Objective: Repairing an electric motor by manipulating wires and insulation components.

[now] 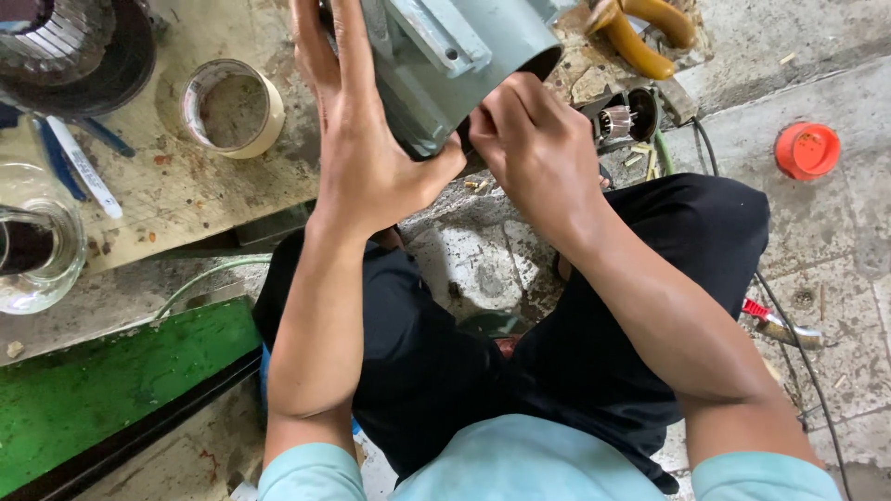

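Observation:
A grey-green metal motor housing [445,56] stands tilted at the top middle, above my knees. My left hand [357,148] wraps around its left side, fingers running up the casing and thumb under its lower edge. At the housing's open round end, my right hand [534,144] has its fingers curled and pressed in; what the fingertips pinch is hidden. I sit on the floor in dark trousers [557,343] and a light blue shirt.
A tape roll [232,107], a glass jar [37,246], pens [79,162] and a wound stator [70,46] lie on a stained board at left. Yellow-handled pliers [640,32] and a small rotor [617,121] sit top right. An orange lid [806,150], a red-handled tool [775,325] and a green plank [111,380] are also here.

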